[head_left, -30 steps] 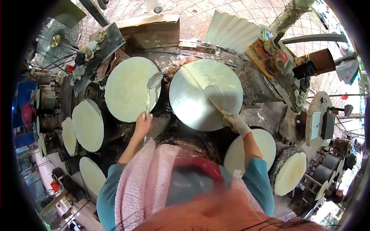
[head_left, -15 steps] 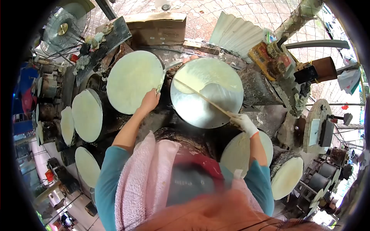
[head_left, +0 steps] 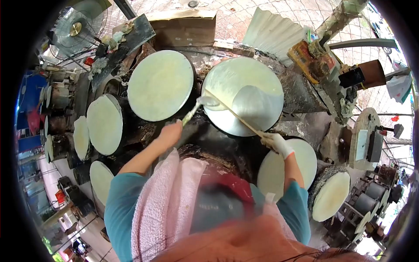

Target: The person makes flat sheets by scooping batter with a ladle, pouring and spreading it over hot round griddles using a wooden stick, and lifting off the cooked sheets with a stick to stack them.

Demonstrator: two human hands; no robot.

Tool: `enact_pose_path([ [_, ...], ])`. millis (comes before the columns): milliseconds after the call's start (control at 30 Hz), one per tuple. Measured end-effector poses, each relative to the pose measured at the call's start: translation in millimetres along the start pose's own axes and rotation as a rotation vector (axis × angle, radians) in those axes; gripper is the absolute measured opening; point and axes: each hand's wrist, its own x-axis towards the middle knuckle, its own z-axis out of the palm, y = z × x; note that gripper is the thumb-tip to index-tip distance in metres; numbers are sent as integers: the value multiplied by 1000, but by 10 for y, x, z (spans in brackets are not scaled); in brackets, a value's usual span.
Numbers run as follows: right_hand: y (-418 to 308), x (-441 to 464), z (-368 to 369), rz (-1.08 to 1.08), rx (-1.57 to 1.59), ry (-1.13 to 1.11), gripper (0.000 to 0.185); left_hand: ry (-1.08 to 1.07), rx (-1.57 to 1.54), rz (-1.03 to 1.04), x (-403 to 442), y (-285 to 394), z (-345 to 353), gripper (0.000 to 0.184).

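Observation:
My left hand [head_left: 170, 133] is closed round the pale, crusted handle of a ladle [head_left: 208, 101], whose rounded whitish head lies over the left rim of a round metal griddle [head_left: 257, 111]. My right hand [head_left: 276, 143], in a whitish glove, grips a thin wooden spreader stick [head_left: 238, 117] that slants across the same griddle. Pale batter [head_left: 240, 72] coats the griddle's far and left part; shiny bare metal shows at the lower right. Left of it, another griddle carries a full round pale sheet [head_left: 160, 85]. The stick's far end meets the batter near the ladle head.
More griddles with pale rounds stand at the left [head_left: 104, 124] and below my right hand [head_left: 301, 168]. A cardboard box [head_left: 185, 32] and a corrugated sheet [head_left: 273, 30] sit at the back, a fan [head_left: 76, 29] far left. A black phone-like object [head_left: 351, 77] is at right.
My left hand has drawn back from the left griddle's edge, and the ladle head now lies at the right griddle's rim. Batter covers a little more metal. The view has shifted slightly.

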Motion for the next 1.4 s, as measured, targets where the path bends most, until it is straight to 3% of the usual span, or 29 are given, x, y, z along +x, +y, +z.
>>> enact_pose_path([
  [100,822,-50,380,-137,315,165,47,1,51,116,-100,-224,605,22],
  [133,752,-189,682,-163,520,184,48,-36,32,146,-107,-229,656,23],
  [200,1032,-25,1123,-57,1026,-2,41,-45,-75,261,-39,-281,535,28],
  [233,714,75,1426,-83,976,149,27,-46,-130,321,5,-322,432,30],
  [300,323,419,1785,-187,989,183,16,75,-279,367,-31,-452,193,34],
  [333,27,570,1946,-182,1040,145,17,133,-353,386,-87,-522,68,36],
  [367,-164,862,2137,-170,994,255,16,139,-484,287,-150,-587,-46,38],
  [467,-751,1574,2715,-172,913,448,22,373,-683,293,-193,-898,-196,29],
  [533,-408,2299,2993,-208,606,738,29,357,-767,284,-189,-1132,-222,24],
  [600,-285,2295,3024,8,245,987,37,364,-819,292,-179,-1329,-201,23],
  [633,-389,1986,3037,65,234,1074,39,358,-843,291,-208,-1417,-157,21],
  [667,-14,2082,2966,-16,277,1122,35,352,-852,276,-254,-1482,-121,21],
  [733,49,1699,2876,-61,205,1190,31,341,-862,245,-350,-1571,-64,20],
  [800,275,1657,2715,-33,467,1160,27,332,-864,206,-420,-1591,-23,16],
  [833,77,1494,2783,-132,816,1071,27,335,-887,198,-451,-1600,21,15],
  [867,-423,1165,2940,-94,914,1003,26,337,-906,192,-479,-1592,56,14],
  [967,71,1510,3101,-310,-192,1140,30,386,-946,200,-486,-1502,163,11],
  [1000,-33,1366,3081,18,-174,1018,32,376,-984,186,-477,-1474,233,10],
  [1100,105,1012,2712,135,-163,1129,30,385,-1021,197,-489,-1285,328,6],
  [1200,403,851,2184,83,28,1104,33,393,-1036,185,-523,-1039,435,6],
  [1233,339,795,2087,146,219,1018,34,394,-1036,174,-543,-945,458,7],
  [1267,388,808,2107,35,292,981,34,395,-1032,163,-574,-860,475,7],
  [1367,611,788,2321,-134,-229,852,32,274,-1242,-29,-811,-393,269,9],
  [1400,452,580,2316,82,-357,758,30,285,-1235,-36,-853,-289,261,10],
])
